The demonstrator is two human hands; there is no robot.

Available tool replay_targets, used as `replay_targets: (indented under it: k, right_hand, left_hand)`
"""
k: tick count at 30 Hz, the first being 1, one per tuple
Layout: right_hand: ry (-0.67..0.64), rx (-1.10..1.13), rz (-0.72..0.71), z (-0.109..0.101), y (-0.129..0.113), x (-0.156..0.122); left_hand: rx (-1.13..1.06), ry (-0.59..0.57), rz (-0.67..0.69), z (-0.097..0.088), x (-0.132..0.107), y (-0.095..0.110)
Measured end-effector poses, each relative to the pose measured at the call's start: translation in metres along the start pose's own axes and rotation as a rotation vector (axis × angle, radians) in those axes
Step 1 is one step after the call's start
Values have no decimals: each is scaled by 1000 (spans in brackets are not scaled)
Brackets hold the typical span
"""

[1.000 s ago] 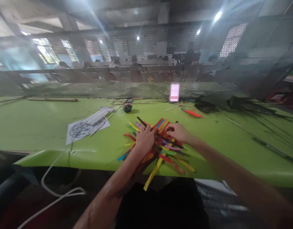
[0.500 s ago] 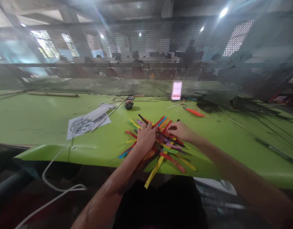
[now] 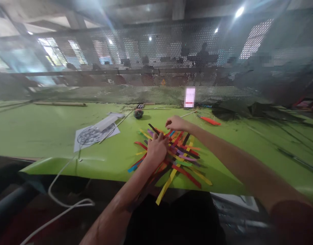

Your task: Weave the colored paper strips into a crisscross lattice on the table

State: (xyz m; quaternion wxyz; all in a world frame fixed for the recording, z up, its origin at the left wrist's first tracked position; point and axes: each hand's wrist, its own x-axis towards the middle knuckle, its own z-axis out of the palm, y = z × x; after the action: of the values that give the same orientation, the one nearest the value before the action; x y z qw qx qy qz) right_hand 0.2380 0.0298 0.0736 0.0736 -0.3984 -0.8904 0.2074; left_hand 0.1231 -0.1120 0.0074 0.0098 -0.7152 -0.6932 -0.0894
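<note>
A loose weave of colourful flat strips (image 3: 182, 151), red, yellow, blue, purple, green, orange and black, lies near the table's front edge with its ends fanning outward. My left hand (image 3: 156, 148) rests on its left middle, fingers spread and pressing down. At the far side of the weave is my right hand (image 3: 176, 123), its fingers curled together just above the ends of a red and a blue strip. What those fingertips hold, if anything, is hidden. One long yellow strip (image 3: 166, 187) hangs past the table edge towards me.
Left on the green table cover (image 3: 51, 132) lies a printed sheet (image 3: 87, 137) with a white cable running down. Behind are a dark round lump (image 3: 138, 113) and a lit phone (image 3: 190, 97). An orange-handled tool (image 3: 209, 120) lies right, before dark leaf-like material (image 3: 231, 110). Mesh stands behind.
My right hand has moved left and away from me, from the weave's right side to its far edge. My left hand stays on the strips. The view has shifted slightly.
</note>
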Motion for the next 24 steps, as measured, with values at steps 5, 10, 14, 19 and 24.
replay_targets:
  k: [5,10,14,19,24]
  right_hand:
    - [-82,56,-57,27,-9,44]
    - [-142,75,-128,34,-7,63]
    - [-179,49,-178,32,-7,72]
    - [-165,-53,-199,23,-13,74]
    - [-216,-168,-204,5,-18,61]
  left_hand:
    - [48,5,14,-3,-2,3]
    - [76,-2,9,-2,-2,3]
    - [62,15,10,3,0,2]
    - [40,39,20,3,-1,0]
    - [35,83,35,10,0,-4]
